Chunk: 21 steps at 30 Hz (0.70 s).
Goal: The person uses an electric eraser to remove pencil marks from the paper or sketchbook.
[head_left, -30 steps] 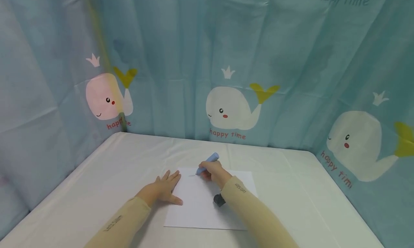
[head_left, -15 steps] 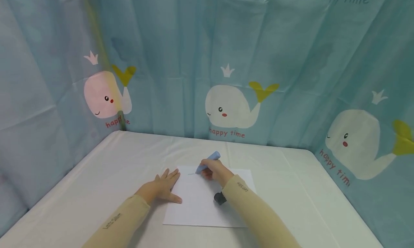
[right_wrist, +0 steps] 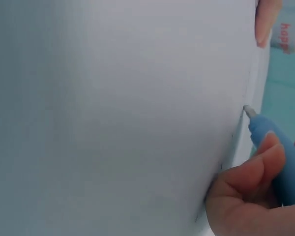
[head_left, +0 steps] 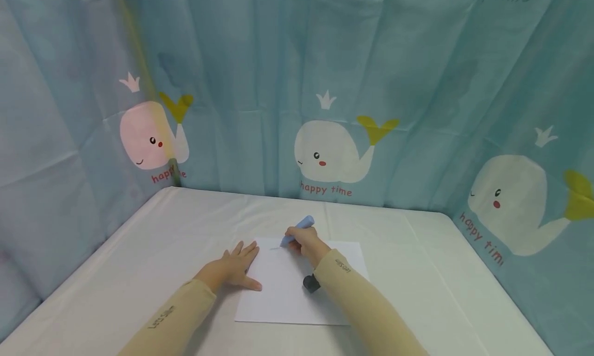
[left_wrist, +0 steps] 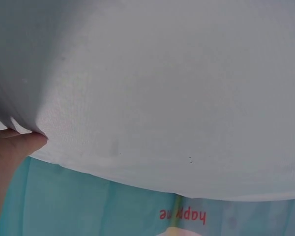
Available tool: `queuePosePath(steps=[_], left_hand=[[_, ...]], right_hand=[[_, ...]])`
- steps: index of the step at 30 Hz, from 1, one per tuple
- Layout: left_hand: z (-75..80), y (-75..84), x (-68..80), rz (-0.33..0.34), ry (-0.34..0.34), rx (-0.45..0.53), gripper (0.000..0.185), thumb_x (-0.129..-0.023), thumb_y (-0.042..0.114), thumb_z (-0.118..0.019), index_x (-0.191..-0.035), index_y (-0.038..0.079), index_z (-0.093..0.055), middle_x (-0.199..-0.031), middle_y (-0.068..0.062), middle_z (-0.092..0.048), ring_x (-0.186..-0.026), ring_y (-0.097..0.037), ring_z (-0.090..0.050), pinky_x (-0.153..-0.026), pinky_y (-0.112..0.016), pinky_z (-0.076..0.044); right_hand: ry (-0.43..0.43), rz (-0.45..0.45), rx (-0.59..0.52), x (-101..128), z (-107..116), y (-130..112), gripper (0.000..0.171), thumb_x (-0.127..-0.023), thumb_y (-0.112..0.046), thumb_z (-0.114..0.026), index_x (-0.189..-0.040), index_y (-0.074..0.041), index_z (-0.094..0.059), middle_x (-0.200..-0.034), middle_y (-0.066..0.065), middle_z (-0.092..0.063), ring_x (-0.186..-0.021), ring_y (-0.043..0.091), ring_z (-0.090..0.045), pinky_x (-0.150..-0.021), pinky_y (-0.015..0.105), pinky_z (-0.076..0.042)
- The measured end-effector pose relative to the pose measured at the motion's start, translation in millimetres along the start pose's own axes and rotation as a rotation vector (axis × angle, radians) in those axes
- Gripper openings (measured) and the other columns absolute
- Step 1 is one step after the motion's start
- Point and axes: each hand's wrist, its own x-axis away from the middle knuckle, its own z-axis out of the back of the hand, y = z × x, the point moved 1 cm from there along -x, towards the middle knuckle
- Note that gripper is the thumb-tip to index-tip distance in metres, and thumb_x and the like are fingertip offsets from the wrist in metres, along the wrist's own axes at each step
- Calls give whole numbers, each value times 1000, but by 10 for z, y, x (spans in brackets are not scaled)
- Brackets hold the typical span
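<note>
Far left and behind: a pale blue fabric backdrop (head_left: 241, 62) printed with cartoon whales and the words "happy time", hung round three sides of the work area. Below it: a desk under a white cloth cover (head_left: 139, 242), creased along fold lines. Left of centre: the left hand (head_left: 232, 271), in a beige long sleeve, lying flat with fingers straight and slightly spread, fingertips and thumb resting on the left edge of a white rectangular sheet of paper (head_left: 283, 294); the hand grips nothing, and the flat press is judged to be there to keep the sheet from sliding. The left wrist view shows only a thumb tip (left_wrist: 19, 145) against the white surface. Centre: the paper lies flat on the desk, near its middle, long sides running away from the person. Just right of centre: the right hand (head_left: 303, 241), fingers curled round a chunky light-blue plastic pen (head_left: 297, 229), held slanted with its tip down on the upper part of the sheet beside a short faint line; the right wrist view shows the pen's grey tip (right_wrist: 249, 112) touching the paper. Under the right wrist: a small black camera unit (head_left: 311, 282). The two hands sit apart, the paper's upper left corner between them.
</note>
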Motion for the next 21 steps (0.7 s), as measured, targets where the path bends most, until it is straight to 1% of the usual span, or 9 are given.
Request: queuePosePath(steps=[2, 5, 9, 13, 21], left_hand=[[4, 10, 1, 3, 2, 4, 106, -75, 57, -75, -149, -5, -29, -158, -22, -17, -142, -51, -8, -106, -71, -14], [2, 18, -2, 10, 0, 2, 106, -76, 56, -75, -149, -4, -29, -158, -22, -18, -142, -51, -8, -106, -71, -14], [-4, 20, -10, 8, -3, 1, 105, -76, 56, -75, -149, -5, -29, -158, -23, -18, -142, -51, -9, -106, -71, -14], [-9, 19, -12, 11, -3, 0, 105, -76, 56, -75, -149, -5, -29, -158, -23, -18, -142, -52, -9, -106, -71, -14], [-3, 5, -25, 4, -2, -1, 106, -76, 57, -75, -148, -5, -29, -158, -23, -18, -142, -52, -9, -106, -71, -14]], right_hand=[[-21, -1, 26, 6, 5, -4, 36, -80, -9, -71, -108, 7, -53, -66, 6, -58, -53, 12, -53, -53, 22, -44], [-43, -8, 38, 8, 9, -2, 34, -81, -10, -71, -106, 6, -54, -66, 6, -59, -54, 12, -53, -54, 22, -44], [-41, -15, 25, 2, 12, 7, 37, -82, -9, -71, -110, 6, -52, -67, 6, -59, -55, 13, -54, -55, 22, -45], [-45, -4, 23, -4, 8, 10, 41, -83, -9, -70, -115, 8, -51, -70, 7, -59, -56, 13, -54, -55, 21, -45], [-94, -9, 32, -20, -5, 1, 37, -84, -8, -71, -113, 7, -53, -70, 6, -60, -56, 12, -54, -56, 21, -46]])
